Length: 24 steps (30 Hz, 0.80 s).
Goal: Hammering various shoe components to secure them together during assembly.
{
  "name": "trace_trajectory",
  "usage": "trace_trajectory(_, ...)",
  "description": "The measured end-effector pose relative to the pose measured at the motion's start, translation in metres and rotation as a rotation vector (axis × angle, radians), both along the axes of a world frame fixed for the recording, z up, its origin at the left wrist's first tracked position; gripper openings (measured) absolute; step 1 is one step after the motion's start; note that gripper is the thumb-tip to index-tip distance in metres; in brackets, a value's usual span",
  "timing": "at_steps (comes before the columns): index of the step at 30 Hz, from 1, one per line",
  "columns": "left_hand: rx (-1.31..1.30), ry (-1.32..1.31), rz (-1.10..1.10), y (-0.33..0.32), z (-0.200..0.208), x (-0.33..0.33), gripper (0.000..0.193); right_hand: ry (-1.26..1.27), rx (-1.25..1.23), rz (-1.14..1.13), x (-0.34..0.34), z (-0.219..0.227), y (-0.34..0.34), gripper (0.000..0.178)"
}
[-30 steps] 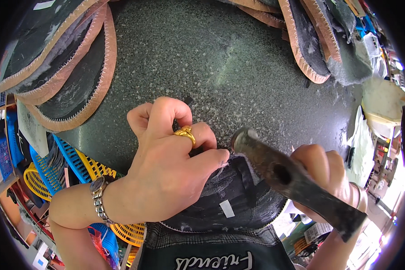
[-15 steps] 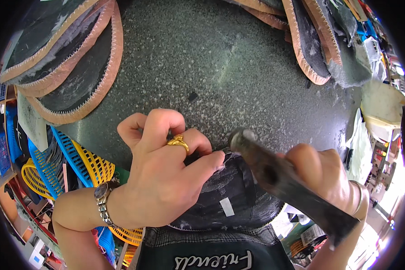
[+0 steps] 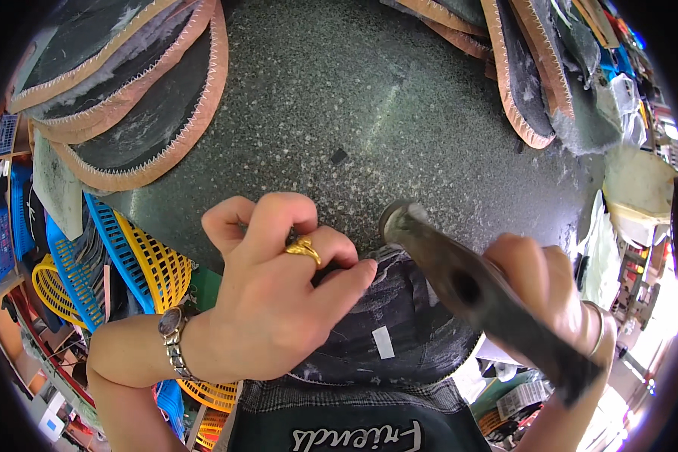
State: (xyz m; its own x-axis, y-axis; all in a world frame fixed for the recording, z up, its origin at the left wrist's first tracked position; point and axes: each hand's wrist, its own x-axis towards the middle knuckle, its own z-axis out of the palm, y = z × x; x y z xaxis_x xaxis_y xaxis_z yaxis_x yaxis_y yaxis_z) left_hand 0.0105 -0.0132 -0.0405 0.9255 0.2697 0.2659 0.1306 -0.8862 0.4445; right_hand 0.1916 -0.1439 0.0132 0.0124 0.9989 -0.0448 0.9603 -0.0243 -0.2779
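Note:
My right hand (image 3: 539, 282) is wrapped round the handle of a hammer (image 3: 448, 260), which slants across in front of it. The hammer's round, worn face is just above the far edge of a black fabric piece (image 3: 407, 346); whether they touch I cannot tell. A small white tag (image 3: 383, 342) sits on that piece, which lies on the near side of the table against my apron. My left hand (image 3: 271, 290), with a gold ring and a watch, has its fingers curled and thumb pressed at the piece's far edge, beside the hammer face. The fingertips are partly hidden.
Black pieces with tan, zigzag-stitched borders (image 3: 166, 154) are stacked at far left, with more (image 3: 531, 128) at far right. A small dark scrap (image 3: 339, 156) lies on the speckled grey table (image 3: 294, 90). Blue and yellow plastic baskets (image 3: 154, 264) stand at the left.
The hammer face is slightly farther up and left, and its shaft lies at a slightly different tilt. My left hand keeps its grip at the edge. The whole view has shifted a little.

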Motion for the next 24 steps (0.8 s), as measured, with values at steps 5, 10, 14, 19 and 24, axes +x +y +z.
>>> trace_trajectory(5, 0.064, 0.039, 0.006, -0.006, 0.007, 0.000, 0.026, 0.000, -0.127, 0.182, 0.006, 0.009, 0.005, 0.023)
trace_trajectory(10, -0.199, 0.117, -0.012, 0.013, 0.005, -0.004, 0.024, 0.065, -0.082, 0.014, -0.004, -0.004, -0.003, 0.021)
trace_trajectory(14, -0.013, 0.005, -0.083, 0.005, 0.006, -0.006, 0.024, -0.132, -0.115, 0.123, -0.012, 0.015, 0.004, 0.021)
trace_trajectory(19, -0.418, 0.031, -0.118, 0.017, -0.001, -0.013, 0.028, -0.103, -0.153, 0.077, -0.007, 0.001, -0.001, 0.021)
trace_trajectory(24, -0.321, -0.015, -0.159, 0.016, -0.002, -0.019, 0.036, -0.091, -0.333, 0.240, -0.012, 0.020, 0.012, 0.019)
